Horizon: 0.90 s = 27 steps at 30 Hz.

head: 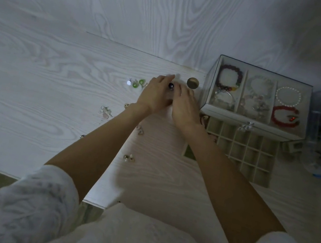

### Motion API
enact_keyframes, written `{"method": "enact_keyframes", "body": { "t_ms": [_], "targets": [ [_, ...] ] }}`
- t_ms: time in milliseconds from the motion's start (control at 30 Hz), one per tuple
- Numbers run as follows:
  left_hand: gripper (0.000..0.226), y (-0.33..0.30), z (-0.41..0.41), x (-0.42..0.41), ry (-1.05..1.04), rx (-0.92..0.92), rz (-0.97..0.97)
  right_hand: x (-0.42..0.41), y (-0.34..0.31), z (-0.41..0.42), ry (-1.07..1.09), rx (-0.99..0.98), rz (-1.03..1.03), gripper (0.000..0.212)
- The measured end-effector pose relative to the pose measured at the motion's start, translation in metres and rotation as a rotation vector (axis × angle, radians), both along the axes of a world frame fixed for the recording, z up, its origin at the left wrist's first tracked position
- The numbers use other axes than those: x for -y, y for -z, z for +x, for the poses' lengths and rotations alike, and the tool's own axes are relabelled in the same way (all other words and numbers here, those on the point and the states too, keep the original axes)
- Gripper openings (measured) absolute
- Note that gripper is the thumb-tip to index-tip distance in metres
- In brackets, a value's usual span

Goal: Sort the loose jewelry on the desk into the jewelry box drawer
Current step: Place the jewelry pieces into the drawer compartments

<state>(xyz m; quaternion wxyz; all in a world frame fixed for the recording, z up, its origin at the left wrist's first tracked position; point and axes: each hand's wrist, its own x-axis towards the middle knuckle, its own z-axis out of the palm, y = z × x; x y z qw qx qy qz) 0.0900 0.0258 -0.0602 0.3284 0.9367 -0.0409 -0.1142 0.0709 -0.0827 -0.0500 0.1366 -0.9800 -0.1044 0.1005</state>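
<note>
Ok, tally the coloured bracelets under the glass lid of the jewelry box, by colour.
Purple bracelet: 1
Pale green bracelet: 1
White bracelet: 1
Red bracelet: 1
Total: 4 in the jewelry box. The clear, silvery pieces beside them are too blurred to count.

Pale wood-grain desk (55, 81), jewelry box (257, 100), open drawer (242, 150), scattered loose jewelry (138, 83)

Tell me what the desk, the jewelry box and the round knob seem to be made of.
Desk: pale wood or wood-look laminate, matte, with wavy printed-looking grain.
Jewelry box: probably clear glass or acrylic, since bracelets show through.
Knob: likely brass-toned metal, with a dull golden sheen.
</note>
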Motion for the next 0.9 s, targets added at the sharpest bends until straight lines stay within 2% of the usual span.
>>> {"method": "enact_keyframes", "body": {
  "t_ms": [167, 333, 400, 500, 667, 800, 900],
  "targets": [
    [0.022, -0.003, 0.003, -0.004, -0.076, -0.006, -0.026, 0.002, 0.007, 0.0, -0.009, 0.031, -0.084, 0.04],
    [0.018, -0.006, -0.01, -0.015, -0.015, 0.04, 0.012, 0.004, 0.016, -0.01, -0.026, 0.082, -0.101, 0.022],
    [0.019, -0.014, -0.02, -0.016, -0.067, 0.083, -0.088, 0.005, 0.011, -0.022, -0.065, 0.059, -0.005, 0.021],
    [0.023, -0.034, -0.043, -0.015, -0.205, 0.104, -0.336, 0.014, -0.004, -0.048, -0.075, 0.083, 0.194, 0.018],
    [0.026, -0.04, -0.084, 0.005, -0.063, 0.158, -0.333, 0.056, -0.027, -0.098, 0.209, 0.13, 0.461, 0.013],
    [0.021, -0.034, -0.091, 0.043, 0.103, 0.173, -0.245, 0.101, -0.027, -0.114, 0.422, 0.125, 0.482, 0.017],
    [0.018, -0.035, -0.085, 0.073, 0.139, 0.233, -0.202, 0.119, -0.022, -0.116, 0.53, 0.105, 0.481, 0.016]
  ]
}}
